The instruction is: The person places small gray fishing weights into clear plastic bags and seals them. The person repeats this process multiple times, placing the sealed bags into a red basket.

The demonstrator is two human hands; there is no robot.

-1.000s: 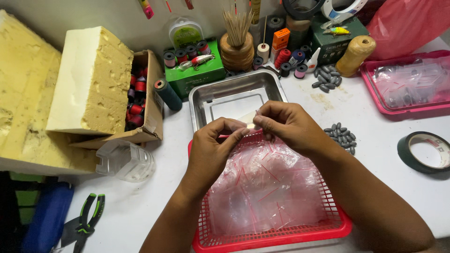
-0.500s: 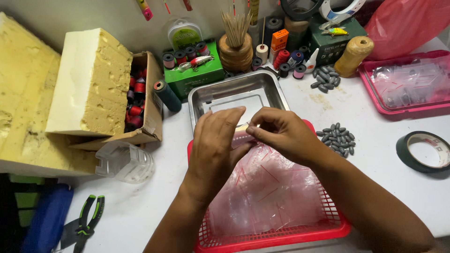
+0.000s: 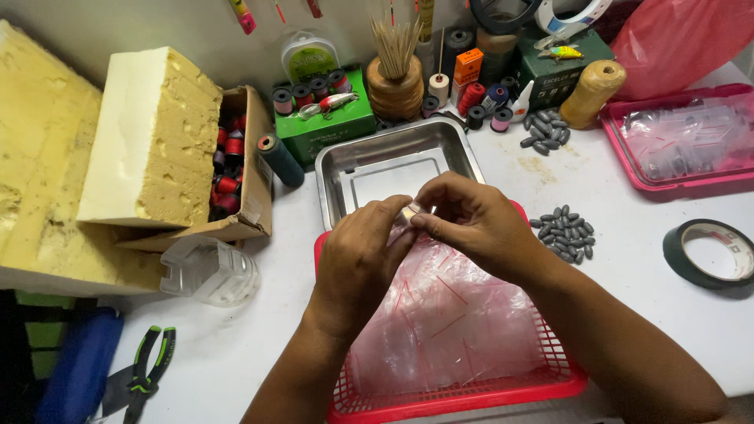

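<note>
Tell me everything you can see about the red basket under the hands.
The red basket is a shallow plastic tray with a mesh-like lattice floor and low walls. It sits flat on the white table, its far edge against the steel tray. A heap of small clear bags with red strips fills it. The left hand and right hand meet above its far end; its near rim runs out of view.

The small pale item is mostly hidden between both hands' fingers; its kind is unclear.
</note>
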